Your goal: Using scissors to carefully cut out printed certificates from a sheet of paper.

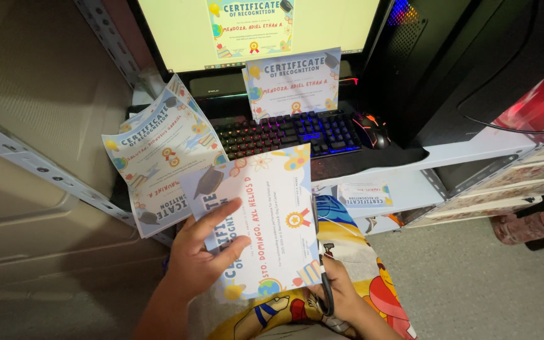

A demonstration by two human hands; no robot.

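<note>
Left hand: the left hand [201,255] lies with fingers spread flat across the face of a printed certificate [266,217], thumb behind the sheet's lower left edge, holding it up over the lap.
Right hand: the right hand [341,293] is closed around the dark handles of a pair of scissors [326,286]; the blades run up along the certificate's right edge.
Certificate in hand: turned sideways, white with cartoon school pictures and a red-and-gold seal, just in front of the keyboard shelf.
Other sheets: a fanned stack of similar certificates [155,151] leans at the left, behind the held one; one more certificate [293,82] stands propped against the base of the monitor [259,28], which shows the same design.
Desk surface: a black shelf carries a keyboard [288,133] lit in red, purple and blue, with a black mouse [373,130] with orange glow just right of it.
Below the shelf: a small card [364,192] lies on a white ledge.
Room: a dark computer tower [461,63] stands right; grey floor [480,277] beneath; slotted metal framing [26,160] and beige panels at left.
Lap: bright cartoon-print fabric [354,252].
</note>
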